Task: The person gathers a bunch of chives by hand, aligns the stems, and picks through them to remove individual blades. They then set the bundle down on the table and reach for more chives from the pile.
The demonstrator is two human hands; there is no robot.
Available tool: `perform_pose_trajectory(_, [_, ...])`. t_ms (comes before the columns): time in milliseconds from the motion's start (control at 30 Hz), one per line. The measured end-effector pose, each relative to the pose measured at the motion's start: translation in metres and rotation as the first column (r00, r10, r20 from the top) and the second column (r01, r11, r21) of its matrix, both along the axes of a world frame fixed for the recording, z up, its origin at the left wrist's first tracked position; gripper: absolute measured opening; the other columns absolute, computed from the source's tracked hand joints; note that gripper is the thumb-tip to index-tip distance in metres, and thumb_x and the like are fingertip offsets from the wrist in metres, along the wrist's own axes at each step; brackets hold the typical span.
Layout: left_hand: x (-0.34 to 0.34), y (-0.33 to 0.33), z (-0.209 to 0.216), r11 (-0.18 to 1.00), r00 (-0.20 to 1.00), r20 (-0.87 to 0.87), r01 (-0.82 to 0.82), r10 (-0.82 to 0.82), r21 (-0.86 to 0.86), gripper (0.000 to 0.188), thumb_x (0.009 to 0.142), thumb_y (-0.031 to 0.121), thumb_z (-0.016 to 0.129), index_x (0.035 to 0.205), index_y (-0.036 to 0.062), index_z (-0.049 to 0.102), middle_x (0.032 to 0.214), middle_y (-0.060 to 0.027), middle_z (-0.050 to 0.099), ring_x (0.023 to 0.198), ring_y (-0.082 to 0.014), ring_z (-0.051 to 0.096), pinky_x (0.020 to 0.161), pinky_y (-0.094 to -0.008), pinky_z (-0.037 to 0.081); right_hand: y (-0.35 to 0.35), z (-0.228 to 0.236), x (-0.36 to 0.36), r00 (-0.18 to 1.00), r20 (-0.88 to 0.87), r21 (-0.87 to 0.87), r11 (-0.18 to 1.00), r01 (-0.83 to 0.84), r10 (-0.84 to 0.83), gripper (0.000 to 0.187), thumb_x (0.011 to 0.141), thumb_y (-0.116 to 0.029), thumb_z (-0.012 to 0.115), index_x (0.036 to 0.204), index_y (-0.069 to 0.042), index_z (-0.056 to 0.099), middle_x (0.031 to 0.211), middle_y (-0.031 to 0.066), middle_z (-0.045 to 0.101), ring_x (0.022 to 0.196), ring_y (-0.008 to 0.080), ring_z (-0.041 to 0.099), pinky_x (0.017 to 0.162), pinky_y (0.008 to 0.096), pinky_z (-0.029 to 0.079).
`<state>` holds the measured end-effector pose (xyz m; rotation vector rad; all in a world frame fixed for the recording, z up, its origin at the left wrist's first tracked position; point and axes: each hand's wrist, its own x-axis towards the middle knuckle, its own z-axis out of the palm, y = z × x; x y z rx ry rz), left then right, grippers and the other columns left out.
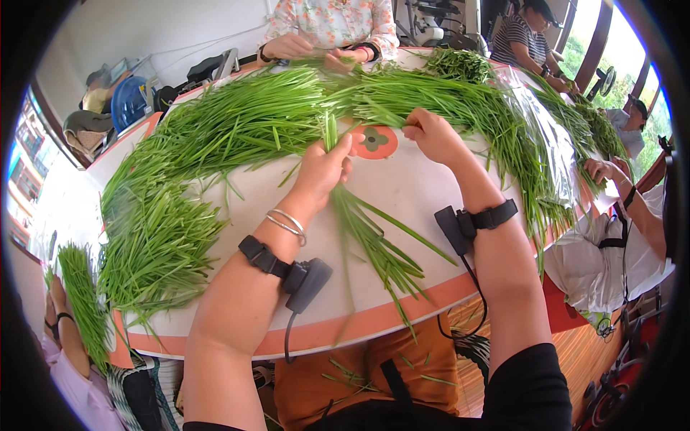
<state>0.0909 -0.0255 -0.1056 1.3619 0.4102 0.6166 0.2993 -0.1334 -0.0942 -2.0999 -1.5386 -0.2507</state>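
Head view: left hand point(322, 171) upright, fingers clamped round green stalks point(368, 235); right hand point(435, 138) bent leftward, fingertips together (stalk between: cannot tell).

Green stalks point(241, 118) across white table point(417, 188)

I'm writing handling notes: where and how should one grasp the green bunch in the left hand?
Probably just below the left hand, from the right: the green bunch is narrow there, fans out lower down, and the left forearm lies opposite.
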Motion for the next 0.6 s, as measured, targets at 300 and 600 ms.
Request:
perform_pose_trajectory(300, [-0.005,0.006,0.003,0.995,0.996,0.005,0.095,-0.094,-0.044,0.033,0.089,0.035,0.056,0.100,0.0039,0.060,0.070,0.0030,0.044,0.058,-0.0062,0.042,0.051,-0.0202,0.036,0.005,0.023,-0.073,0.710,-0.532,0.030,0.848,-0.530,0.462,0.014,0.089,-0.012,0.050,0.091,0.001,0.055,0.063,0.0049,0.051,0.058,0.0138,0.052,0.054,0.0286,0.043])
perform_pose_trajectory(600, [0.000,0.009,0.004,0.906,0.949,0.304,0.062,0.076,-0.418,0.026,0.094,0.032,0.045,0.079,0.0112,0.045,0.064,0.0018,0.042,0.056,-0.0104,0.043,0.057,-0.0265,0.040,0.002,0.006,-0.024,0.997,0.023,-0.068,0.994,0.081,-0.080,0.032,0.079,-0.012,0.059,0.111,-0.009,0.056,0.109,0.0141,0.056,0.096,0.0318,0.057,0.079,0.0407,0.045])
